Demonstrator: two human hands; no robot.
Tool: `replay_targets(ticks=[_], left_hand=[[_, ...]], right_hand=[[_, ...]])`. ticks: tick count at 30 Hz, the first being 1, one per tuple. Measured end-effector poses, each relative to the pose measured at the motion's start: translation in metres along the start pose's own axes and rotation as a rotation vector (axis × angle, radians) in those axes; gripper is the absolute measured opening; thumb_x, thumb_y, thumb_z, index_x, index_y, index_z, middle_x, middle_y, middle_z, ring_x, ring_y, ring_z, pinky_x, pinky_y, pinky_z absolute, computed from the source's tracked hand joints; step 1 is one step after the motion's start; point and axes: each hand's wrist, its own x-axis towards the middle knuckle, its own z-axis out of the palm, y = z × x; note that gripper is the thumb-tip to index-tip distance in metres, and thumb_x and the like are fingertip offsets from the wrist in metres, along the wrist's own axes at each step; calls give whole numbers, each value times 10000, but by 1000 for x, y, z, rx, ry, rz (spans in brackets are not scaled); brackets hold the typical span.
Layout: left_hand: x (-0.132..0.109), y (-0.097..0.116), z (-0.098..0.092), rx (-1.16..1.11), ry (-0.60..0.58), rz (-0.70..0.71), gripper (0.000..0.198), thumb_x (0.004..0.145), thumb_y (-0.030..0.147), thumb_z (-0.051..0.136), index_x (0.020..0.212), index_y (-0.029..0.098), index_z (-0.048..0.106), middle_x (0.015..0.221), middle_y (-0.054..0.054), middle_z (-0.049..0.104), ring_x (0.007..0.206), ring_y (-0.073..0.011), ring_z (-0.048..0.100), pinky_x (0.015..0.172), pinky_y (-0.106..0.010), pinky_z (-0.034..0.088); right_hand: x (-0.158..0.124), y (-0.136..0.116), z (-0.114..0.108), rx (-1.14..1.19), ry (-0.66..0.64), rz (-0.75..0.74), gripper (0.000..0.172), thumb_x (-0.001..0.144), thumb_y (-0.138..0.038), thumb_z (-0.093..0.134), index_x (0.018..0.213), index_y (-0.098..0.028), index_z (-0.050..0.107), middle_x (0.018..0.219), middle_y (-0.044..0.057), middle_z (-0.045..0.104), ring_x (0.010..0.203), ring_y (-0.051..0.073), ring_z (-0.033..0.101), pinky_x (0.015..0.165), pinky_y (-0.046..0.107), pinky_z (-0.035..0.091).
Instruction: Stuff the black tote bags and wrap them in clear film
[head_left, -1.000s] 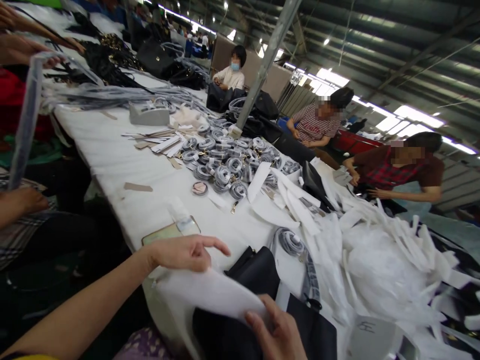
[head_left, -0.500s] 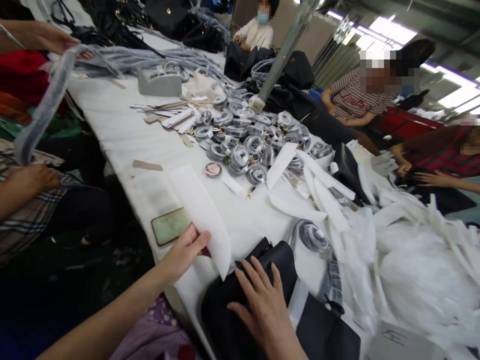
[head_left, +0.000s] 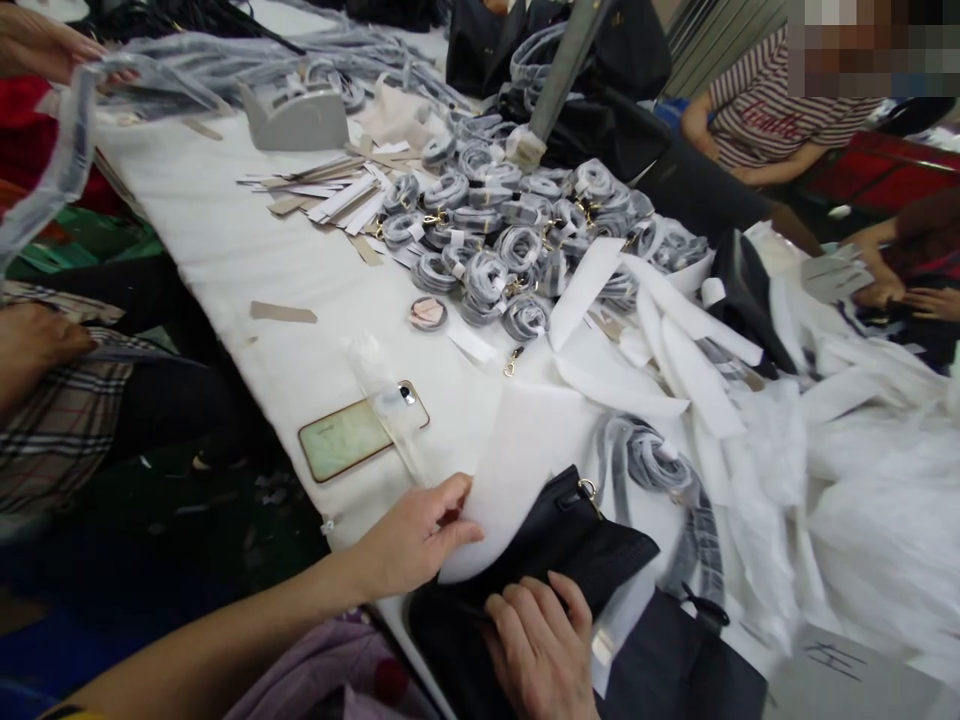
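My left hand [head_left: 424, 535] pinches the lower end of a long white foam sheet [head_left: 517, 450], which stands up over the table beside a black handbag [head_left: 570, 540]. The handbag lies at the table's front edge, its near part hidden by my right hand [head_left: 544, 640]. The fingers of that hand are curled over the bag's edge, gripping it. A gold ring [head_left: 587, 490] shows at the bag's upper corner. Left of the foam sheet, a green phone [head_left: 352, 435] lies flat with a clear plastic strip [head_left: 386, 400] across it.
Coiled, wrapped straps [head_left: 487, 280] pile up mid-table, near a grey tape dispenser [head_left: 296, 115] and paper strips [head_left: 330, 195]. White foam pieces [head_left: 675, 350] and plastic bags [head_left: 892, 510] crowd the right. A co-worker's hand [head_left: 45, 340] is at far left; a metal post [head_left: 570, 75] rises behind.
My left hand has carried the foam sheet rightward to the bag, uncovering more of the phone. My right hand has gone from spread on the bag to curled around its edge, lifting it.
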Motion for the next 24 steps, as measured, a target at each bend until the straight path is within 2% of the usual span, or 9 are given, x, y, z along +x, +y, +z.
replay_targets(ticks=[6,12,18,24], left_hand=[[14,-6,11,198,-93,-47,203,816,305,577,711,191,445,601,88,429,578,-78,415,545,-210,277],[13,0,6,354,-294,-39,258,825,328,572,646,184,452,565,68,442,555,-87,443,520,-215,257],[19,4,3,506,-360,-46,318,842,359,531,597,191,416,499,51,404,503,-102,430,489,-230,239],[25,1,-3,419,-359,-148,314,873,360,475,608,191,462,487,42,497,486,-109,520,465,-199,310]], right_hand=[[-2,2,2,5,0,-9,195,927,-139,440,819,-208,586,716,-12,622,782,141,576,944,366,307],[-1,3,2,24,-12,-6,184,932,-147,447,837,-204,594,747,-6,634,807,145,577,959,368,305],[-3,4,5,25,-8,-2,182,945,-188,449,837,-205,595,732,-10,623,811,144,576,977,369,294],[-4,5,4,24,5,20,194,958,-232,442,841,-210,596,746,-8,625,806,145,576,973,369,302]])
